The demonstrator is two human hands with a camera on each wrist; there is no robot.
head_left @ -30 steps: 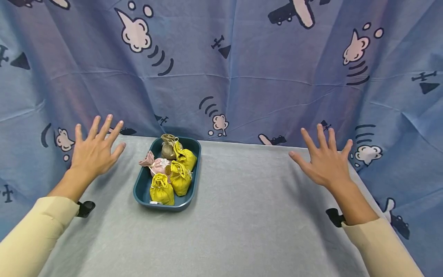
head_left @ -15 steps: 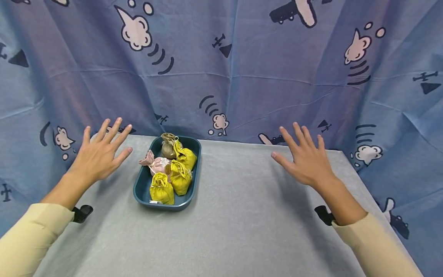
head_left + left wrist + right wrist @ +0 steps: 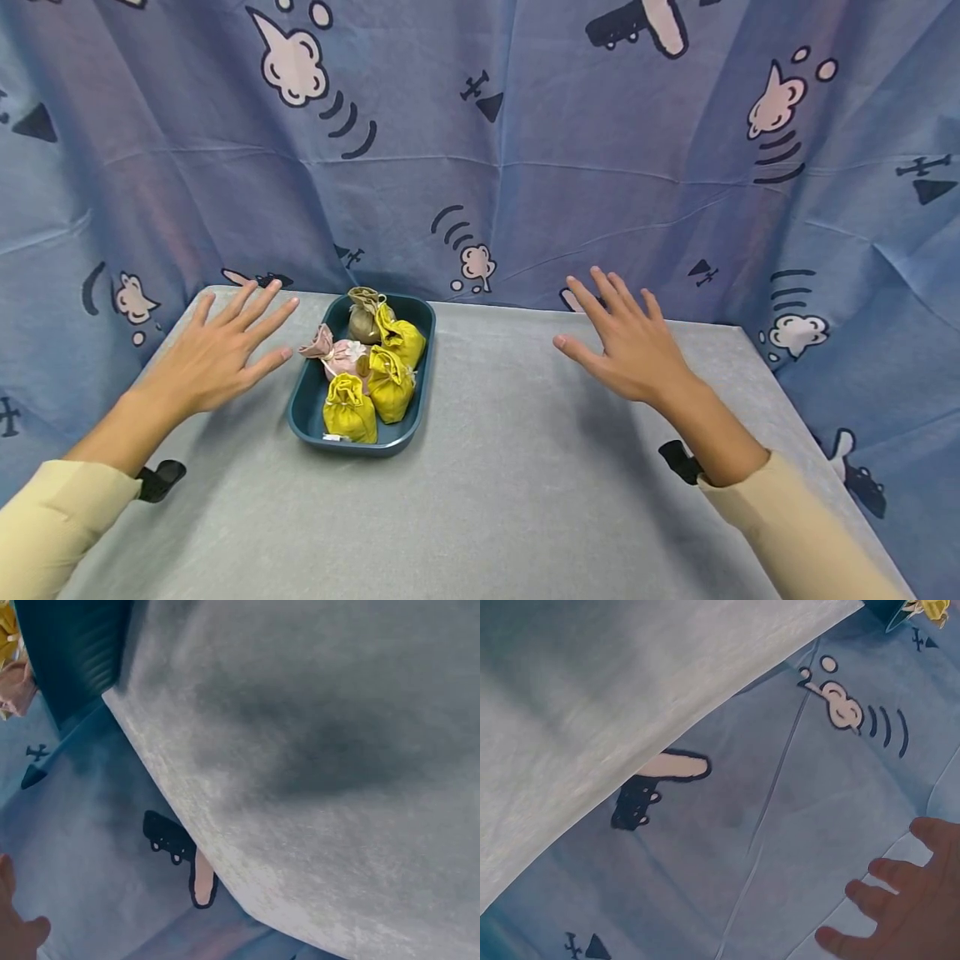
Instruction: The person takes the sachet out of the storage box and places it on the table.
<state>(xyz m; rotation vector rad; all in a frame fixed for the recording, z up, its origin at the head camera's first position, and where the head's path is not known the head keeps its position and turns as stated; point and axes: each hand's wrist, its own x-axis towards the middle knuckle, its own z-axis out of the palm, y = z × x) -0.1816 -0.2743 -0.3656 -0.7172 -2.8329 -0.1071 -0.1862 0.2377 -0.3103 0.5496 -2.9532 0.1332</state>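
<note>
While the left hand (image 3: 213, 350) hovers just beside the teal tray (image 3: 311, 412), the right hand (image 3: 630, 342) hovers over the desk (image 3: 487, 483), well apart; both have their fingers spread. In the tray, at the desk's far left, sit three yellow bags (image 3: 350, 415), a pink bag (image 3: 345, 358) and an olive bag (image 3: 364, 325). The pink bag leans over the left rim, partly hidden by its neighbours. A white scrap (image 3: 333, 437) by the nearest yellow bag is too small to read. A curtain (image 3: 555, 200) with printed clouds (image 3: 295, 68) hangs behind. Both wrist views crop the tray and hands.
</note>
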